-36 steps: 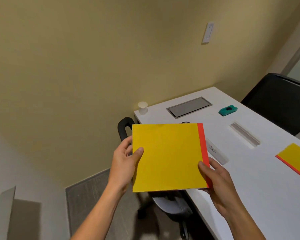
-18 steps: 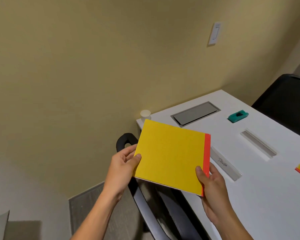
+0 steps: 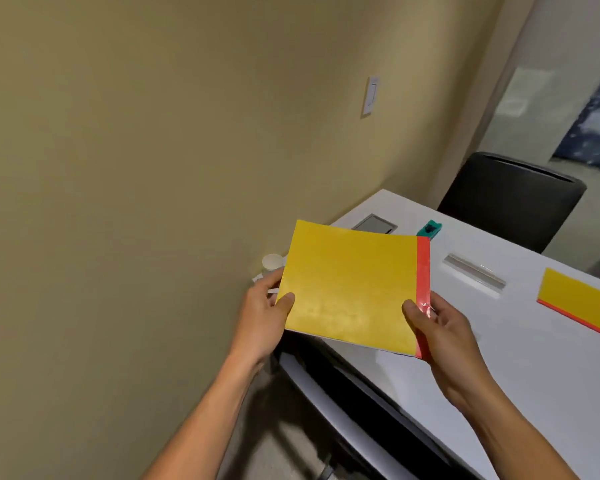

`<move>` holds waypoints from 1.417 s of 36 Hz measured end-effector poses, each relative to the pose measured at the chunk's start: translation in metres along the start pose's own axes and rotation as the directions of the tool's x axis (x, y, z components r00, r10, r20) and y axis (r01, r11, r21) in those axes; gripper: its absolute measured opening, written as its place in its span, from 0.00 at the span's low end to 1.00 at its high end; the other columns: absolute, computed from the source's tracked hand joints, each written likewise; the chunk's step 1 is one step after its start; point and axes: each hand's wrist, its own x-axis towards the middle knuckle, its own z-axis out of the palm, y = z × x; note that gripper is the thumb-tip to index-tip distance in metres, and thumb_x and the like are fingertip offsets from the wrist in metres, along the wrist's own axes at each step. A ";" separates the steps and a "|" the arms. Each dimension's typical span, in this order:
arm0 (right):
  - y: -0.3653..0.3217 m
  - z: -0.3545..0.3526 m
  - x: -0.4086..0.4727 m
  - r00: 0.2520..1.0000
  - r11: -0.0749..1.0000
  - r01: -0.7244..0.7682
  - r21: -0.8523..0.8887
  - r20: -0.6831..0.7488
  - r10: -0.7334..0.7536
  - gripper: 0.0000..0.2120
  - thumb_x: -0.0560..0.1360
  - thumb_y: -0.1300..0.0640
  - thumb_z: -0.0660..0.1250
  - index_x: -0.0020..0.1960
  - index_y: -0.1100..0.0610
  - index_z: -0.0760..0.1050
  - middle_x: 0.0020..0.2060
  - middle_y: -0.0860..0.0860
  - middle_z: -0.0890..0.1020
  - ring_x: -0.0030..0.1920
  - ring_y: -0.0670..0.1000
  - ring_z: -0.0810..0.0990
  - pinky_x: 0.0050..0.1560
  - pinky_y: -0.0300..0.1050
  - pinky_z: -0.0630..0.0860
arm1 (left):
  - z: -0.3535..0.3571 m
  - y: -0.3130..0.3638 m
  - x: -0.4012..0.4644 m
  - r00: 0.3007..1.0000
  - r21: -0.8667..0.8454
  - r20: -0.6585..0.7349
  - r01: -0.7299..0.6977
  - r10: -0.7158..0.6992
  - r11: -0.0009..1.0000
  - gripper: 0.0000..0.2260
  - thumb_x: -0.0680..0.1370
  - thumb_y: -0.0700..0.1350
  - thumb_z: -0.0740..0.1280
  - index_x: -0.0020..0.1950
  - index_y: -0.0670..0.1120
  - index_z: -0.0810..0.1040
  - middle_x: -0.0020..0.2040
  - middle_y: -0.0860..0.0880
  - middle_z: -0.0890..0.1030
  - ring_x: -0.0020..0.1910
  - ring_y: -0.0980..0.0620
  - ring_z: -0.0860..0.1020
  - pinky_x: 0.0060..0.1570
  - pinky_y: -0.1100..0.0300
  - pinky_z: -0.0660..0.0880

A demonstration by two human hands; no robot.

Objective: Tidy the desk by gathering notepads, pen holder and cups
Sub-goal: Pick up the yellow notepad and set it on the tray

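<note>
I hold a yellow notepad (image 3: 350, 289) with a red spine strip in both hands above the near left corner of the white desk (image 3: 520, 358). My left hand (image 3: 265, 317) grips its left edge, thumb on top. My right hand (image 3: 437, 327) grips the lower right corner at the red strip. A second yellow notepad (image 3: 574, 299) with a red edge lies flat on the desk at the right. A small white paper cup (image 3: 271, 263) stands at the desk's far left corner, partly hidden behind the held pad.
A teal object (image 3: 429, 229) sits near a grey cable hatch (image 3: 374, 224) at the back of the desk. A metal slot (image 3: 473, 271) is set into the top. A black chair (image 3: 510, 199) stands behind the desk, another chair (image 3: 343, 403) under its near edge.
The held notepad has tilted flatter and moved over the desk corner. The view has swung right, so the second notepad now shows fully.
</note>
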 end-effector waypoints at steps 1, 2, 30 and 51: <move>-0.003 0.003 -0.001 1.000 1.000 0.006 -0.003 -0.015 -0.006 0.13 0.82 0.57 0.64 0.66 0.50 0.78 0.56 0.46 0.86 0.54 0.51 0.86 0.51 0.50 0.83 | -0.004 0.003 0.006 1.000 0.003 0.017 -0.009 0.009 1.000 0.28 0.80 0.31 0.62 0.53 0.67 0.80 0.47 0.65 0.85 0.47 0.63 0.83 0.42 0.70 0.77; -0.005 0.006 -0.001 1.000 1.000 0.007 -0.005 -0.028 -0.007 0.13 0.83 0.56 0.63 0.66 0.49 0.77 0.56 0.46 0.86 0.54 0.52 0.86 0.52 0.54 0.83 | -0.007 0.005 0.012 0.999 0.002 0.027 -0.019 0.019 1.000 0.26 0.79 0.31 0.63 0.56 0.65 0.79 0.47 0.65 0.85 0.48 0.63 0.83 0.42 0.70 0.77; -0.001 -0.038 0.049 0.970 0.992 -0.065 0.107 -0.227 0.088 0.10 0.83 0.53 0.62 0.58 0.40 0.78 0.51 0.47 0.87 0.46 0.55 0.87 0.37 0.56 0.84 | 0.061 0.007 0.113 0.980 -0.063 0.188 0.070 -0.057 0.995 0.13 0.78 0.37 0.67 0.57 0.52 0.81 0.48 0.58 0.85 0.45 0.56 0.85 0.37 0.64 0.78; 0.007 0.024 0.160 0.850 0.949 -0.123 0.290 -0.463 0.252 0.09 0.80 0.56 0.68 0.58 0.54 0.82 0.49 0.54 0.87 0.44 0.54 0.87 0.37 0.48 0.83 | 0.028 -0.068 0.260 0.755 -0.145 0.584 0.459 -0.299 0.877 0.08 0.80 0.36 0.67 0.58 0.41 0.79 0.54 0.44 0.86 0.51 0.45 0.85 0.42 0.54 0.82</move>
